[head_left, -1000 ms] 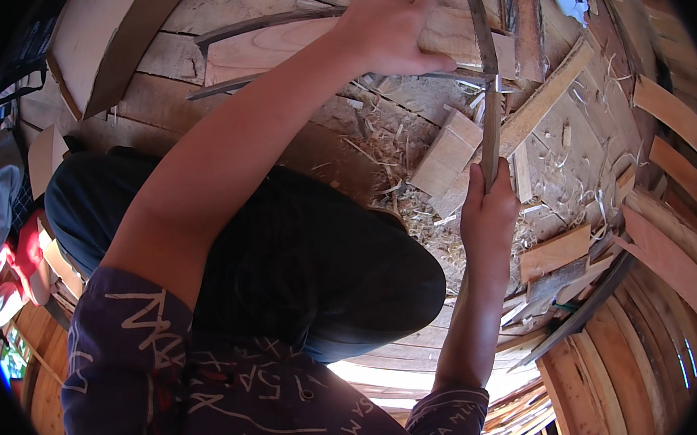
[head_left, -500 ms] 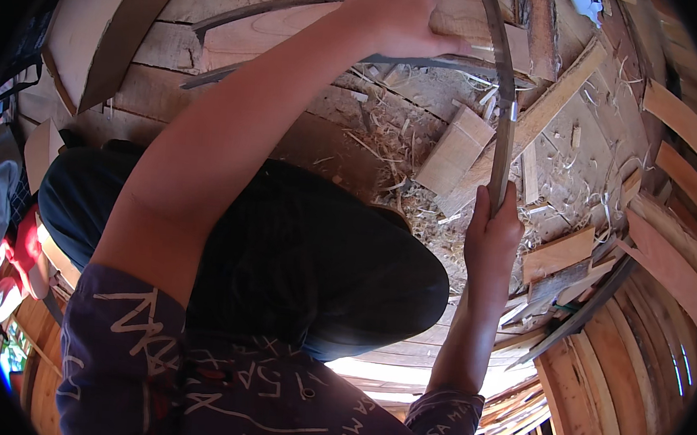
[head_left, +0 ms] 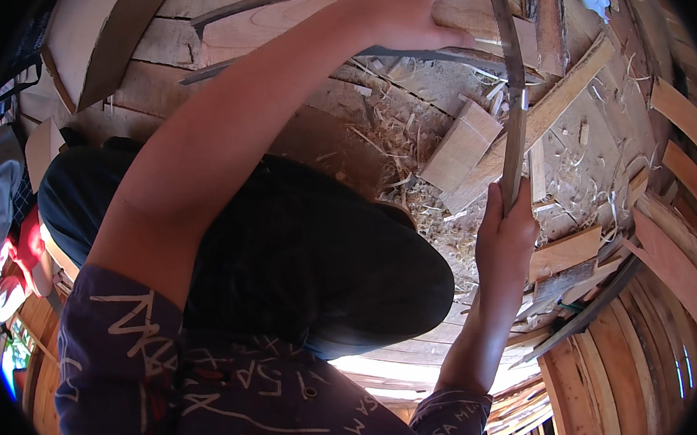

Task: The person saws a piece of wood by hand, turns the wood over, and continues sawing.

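Note:
My right hand is closed round the wooden handle of a long curved knife. Its dark blade rises from a shiny metal collar and leaves the picture at the top. Across a pale wooden board lies my left hand, its thumb along the wood and pointing toward the blade. The other fingers of that hand are cut off by the upper edge. The blade crosses the board's right part, close to the thumb. Dark curved strips run along the board's far and near sides.
Shavings and offcuts litter the plank floor, among them a short block and a slanting batten. A large panel leans at the far left. Curved boards line the right side. My dark-trousered knee is bent below the work.
My right hand and the knife have shifted a little to the right and slightly up. My left hand stays on the board almost unmoved.

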Demonstrator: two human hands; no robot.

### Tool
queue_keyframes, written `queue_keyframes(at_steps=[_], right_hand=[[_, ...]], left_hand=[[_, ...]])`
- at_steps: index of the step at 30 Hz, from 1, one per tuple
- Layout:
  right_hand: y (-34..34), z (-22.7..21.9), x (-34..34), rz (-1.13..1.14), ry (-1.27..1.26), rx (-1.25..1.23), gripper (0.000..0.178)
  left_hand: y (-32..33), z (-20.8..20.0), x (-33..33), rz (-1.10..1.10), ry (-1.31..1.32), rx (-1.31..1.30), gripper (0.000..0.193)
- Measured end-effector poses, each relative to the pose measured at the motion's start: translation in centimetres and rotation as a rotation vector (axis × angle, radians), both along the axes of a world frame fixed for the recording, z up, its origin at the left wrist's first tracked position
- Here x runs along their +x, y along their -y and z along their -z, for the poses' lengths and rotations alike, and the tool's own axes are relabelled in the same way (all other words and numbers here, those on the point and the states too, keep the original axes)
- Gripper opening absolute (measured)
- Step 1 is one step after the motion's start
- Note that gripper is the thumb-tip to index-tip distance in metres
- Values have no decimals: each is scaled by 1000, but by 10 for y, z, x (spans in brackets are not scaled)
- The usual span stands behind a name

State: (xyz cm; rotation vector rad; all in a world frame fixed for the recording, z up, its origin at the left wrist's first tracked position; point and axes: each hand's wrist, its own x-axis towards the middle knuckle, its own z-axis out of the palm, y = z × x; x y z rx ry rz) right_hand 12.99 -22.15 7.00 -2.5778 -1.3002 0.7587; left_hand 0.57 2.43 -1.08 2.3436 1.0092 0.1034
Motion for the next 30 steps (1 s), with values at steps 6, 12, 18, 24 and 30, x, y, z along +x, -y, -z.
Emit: queue_keyframes(at_steps=[6, 12, 18, 24, 30], right_hand=[[17, -2, -5, 10, 2, 7, 16], [-39, 28, 7, -26, 45, 12, 21], [39, -14, -7, 42, 25, -70, 15], [-26, 26, 4, -29, 11, 25, 17], [-4, 3, -6, 19, 5, 1, 18]], left_hand=[[1, 8, -1, 57, 5, 76, 76], [9, 1, -2, -21, 72, 95, 73], [0, 1, -1, 43, 11, 35, 73], [10, 10, -3, 41, 81, 174, 74], [15, 17, -2, 55, 119, 263, 75]])
